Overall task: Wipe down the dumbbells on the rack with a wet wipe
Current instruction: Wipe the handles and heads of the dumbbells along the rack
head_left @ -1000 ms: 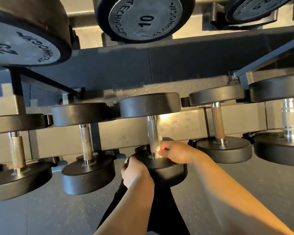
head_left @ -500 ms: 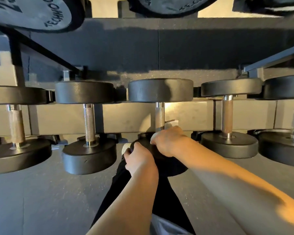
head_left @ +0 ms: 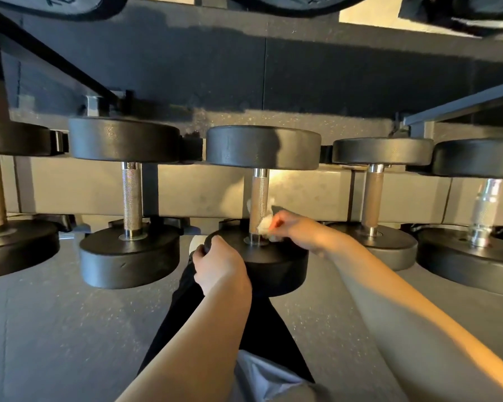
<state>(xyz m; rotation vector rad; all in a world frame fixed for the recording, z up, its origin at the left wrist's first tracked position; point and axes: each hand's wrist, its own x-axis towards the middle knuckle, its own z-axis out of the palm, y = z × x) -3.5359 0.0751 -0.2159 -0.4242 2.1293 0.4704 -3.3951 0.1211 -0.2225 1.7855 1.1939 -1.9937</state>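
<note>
Wipe point(head_left: 265, 224) now lower on knurled handle point(head_left: 259, 198), both hands gripping: wipe, dumbbell head point(head_left: 276, 265).

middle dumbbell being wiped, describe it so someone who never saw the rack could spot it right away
On the lowest row of the rack, count five dumbbells; it is the middle dumbbell. Unlike its neighbours, the left hand grips its near black head while the right hand holds a white wet wipe against its knurled handle.
</note>
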